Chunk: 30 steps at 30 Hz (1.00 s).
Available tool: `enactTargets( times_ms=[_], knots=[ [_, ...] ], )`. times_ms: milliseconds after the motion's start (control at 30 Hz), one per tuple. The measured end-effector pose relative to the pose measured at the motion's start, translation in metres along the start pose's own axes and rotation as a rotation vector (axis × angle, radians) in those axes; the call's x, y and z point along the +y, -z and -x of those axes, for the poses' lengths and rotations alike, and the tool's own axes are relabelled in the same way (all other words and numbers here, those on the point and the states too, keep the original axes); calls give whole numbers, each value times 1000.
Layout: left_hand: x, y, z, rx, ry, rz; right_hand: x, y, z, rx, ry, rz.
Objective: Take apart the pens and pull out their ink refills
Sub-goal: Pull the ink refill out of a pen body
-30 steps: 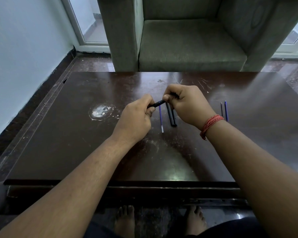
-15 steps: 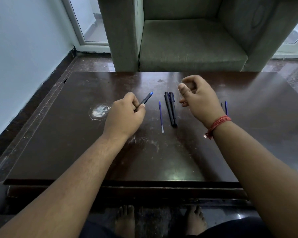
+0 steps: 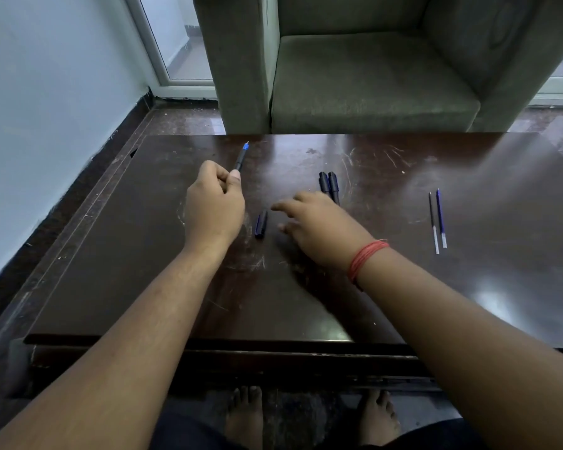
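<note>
My left hand (image 3: pixel 213 206) grips a black pen (image 3: pixel 241 159) whose blue tip points up and away over the dark wooden table (image 3: pixel 143 254). A dark cap (image 3: pixel 261 224) lies on the table between my hands. My right hand (image 3: pixel 319 228) hovers low over the table with fingers stretched toward the left, holding nothing. Just beyond it lie two capped black pens (image 3: pixel 329 185) side by side, partly hidden by my fingers. Two ink refills (image 3: pixel 436 219) lie parallel at the right.
A grey-green armchair (image 3: pixel 364 76) stands right behind the table's far edge. A white wall runs along the left, with glass doors at the back. My bare feet (image 3: pixel 244 414) show under the table's near edge.
The cap came off the pen and now lies on the table. My left hand carried the pen to the left and up. My right hand opened and dropped low over the table.
</note>
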State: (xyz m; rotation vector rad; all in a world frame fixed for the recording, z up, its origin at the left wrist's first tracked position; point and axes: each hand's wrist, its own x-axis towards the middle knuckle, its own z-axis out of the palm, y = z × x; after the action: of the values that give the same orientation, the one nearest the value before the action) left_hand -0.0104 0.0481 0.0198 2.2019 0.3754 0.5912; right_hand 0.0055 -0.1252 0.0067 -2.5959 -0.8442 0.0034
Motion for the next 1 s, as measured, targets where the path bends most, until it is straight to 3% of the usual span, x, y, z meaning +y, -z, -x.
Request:
enactTargets(
  times_ms=[200,600,667,833,900,1000],
  knots=[
    [-2,1,-1,15,24,-11,-23,-18,-9,18,138,260],
    [6,-2,6,-52,-23,-20,-7,-27,-8,191,224,299],
    [7,-3,8,-76,-43,-21,-5,-15,-12,286,100,132],
    [9,-10,15,-223,-137,61,15,37,-20,590,-396,-827],
    [12,-13,19,-270,-196,56,28,45,-17,637,-455,-1121],
    [17,-16,24,-338,-268,49,39,48,-10,675,-497,-1269]
  ],
)
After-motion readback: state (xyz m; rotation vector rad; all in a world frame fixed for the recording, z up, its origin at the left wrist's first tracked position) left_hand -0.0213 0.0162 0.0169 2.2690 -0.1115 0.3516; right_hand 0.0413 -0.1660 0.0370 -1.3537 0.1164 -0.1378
